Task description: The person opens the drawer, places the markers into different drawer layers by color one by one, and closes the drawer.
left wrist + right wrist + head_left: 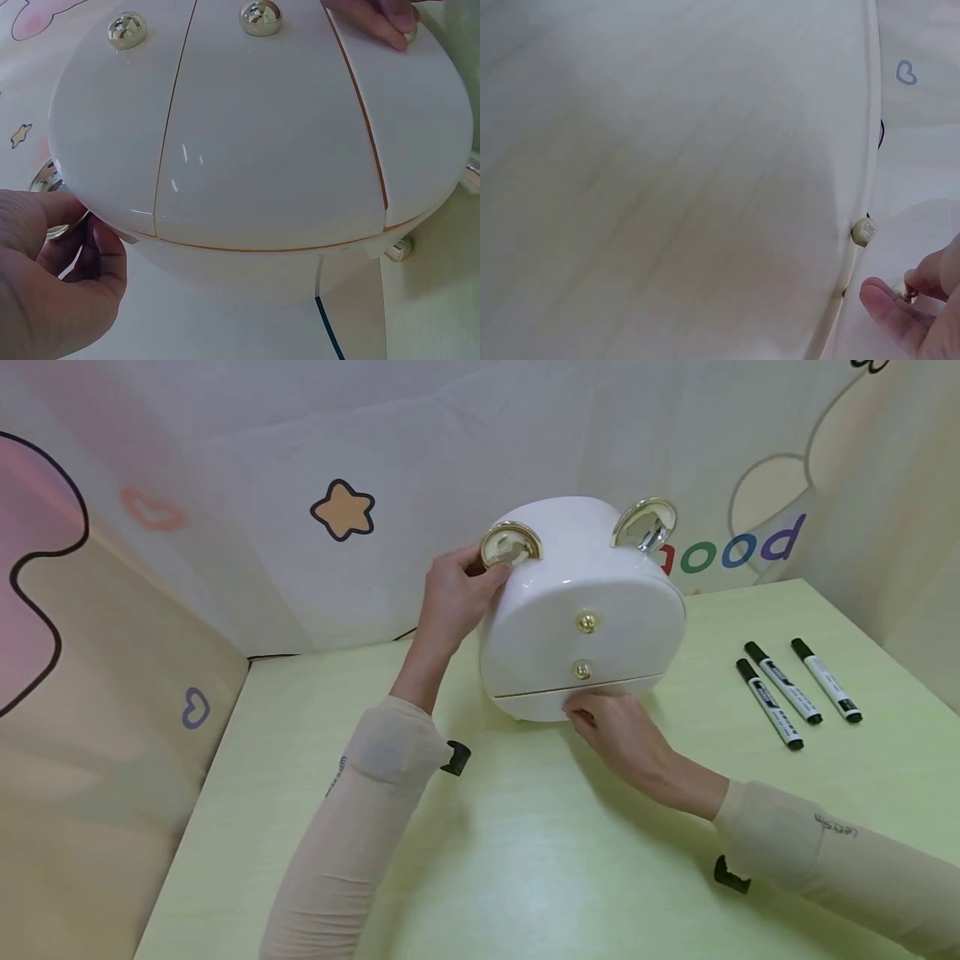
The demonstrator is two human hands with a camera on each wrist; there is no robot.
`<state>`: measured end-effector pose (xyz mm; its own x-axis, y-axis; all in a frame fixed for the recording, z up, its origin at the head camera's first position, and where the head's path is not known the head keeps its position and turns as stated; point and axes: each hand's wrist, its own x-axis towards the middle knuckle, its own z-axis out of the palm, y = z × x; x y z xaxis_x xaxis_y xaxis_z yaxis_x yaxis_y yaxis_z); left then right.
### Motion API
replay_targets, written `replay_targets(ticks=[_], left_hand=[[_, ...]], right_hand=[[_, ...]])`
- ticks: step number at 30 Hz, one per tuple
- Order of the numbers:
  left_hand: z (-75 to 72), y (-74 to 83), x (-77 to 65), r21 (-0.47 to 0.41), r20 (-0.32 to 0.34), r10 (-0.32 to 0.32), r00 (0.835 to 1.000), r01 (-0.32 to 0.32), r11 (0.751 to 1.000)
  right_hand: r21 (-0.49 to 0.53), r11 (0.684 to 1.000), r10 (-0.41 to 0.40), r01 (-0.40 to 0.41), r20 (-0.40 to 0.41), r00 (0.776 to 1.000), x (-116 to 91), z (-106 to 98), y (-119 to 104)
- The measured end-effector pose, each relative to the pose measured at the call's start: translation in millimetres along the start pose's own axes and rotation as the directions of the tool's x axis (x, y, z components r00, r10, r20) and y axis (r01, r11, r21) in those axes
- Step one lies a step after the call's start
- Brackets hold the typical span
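A glossy white rounded drawer box [532,635] with gold ear-shaped pieces on top stands at the back of the table. My left hand [453,597] pinches the left gold ear [531,537] between thumb and fingers. At the bottom drawer [528,706], my right hand [626,735] pinches the small knob [410,34], most of which its fingers cover. Two further gold knobs, the upper knob [587,622] and the middle knob [582,670], show on the front. In the left wrist view a brown seam [367,127] separates the bottom drawer from the one above.
Three black-capped markers [770,703] lie on the table to the right of the box. A light green table [517,860] extends toward me. Behind it hangs a printed curtain [247,510]. The right gold ear [647,522] is untouched.
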<state>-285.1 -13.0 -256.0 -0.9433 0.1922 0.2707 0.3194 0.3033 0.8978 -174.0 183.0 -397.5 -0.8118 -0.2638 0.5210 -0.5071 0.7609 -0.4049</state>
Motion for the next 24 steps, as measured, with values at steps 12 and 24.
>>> replay_targets(ticks=[12,24], left_hand=[[0.6,3.0,-0.7,0.024,-0.001,-0.013,1.0,0.013,1.0],[-0.6,1.9,-0.1,0.035,0.014,-0.03,0.999,0.029,0.999]], right_hand=[[0.022,0.999,0.026,-0.027,0.031,0.999,-26.4,-13.8,-19.0],[0.012,0.998,-0.067,0.067,-0.005,0.998,-71.3,-29.0,-44.8]])
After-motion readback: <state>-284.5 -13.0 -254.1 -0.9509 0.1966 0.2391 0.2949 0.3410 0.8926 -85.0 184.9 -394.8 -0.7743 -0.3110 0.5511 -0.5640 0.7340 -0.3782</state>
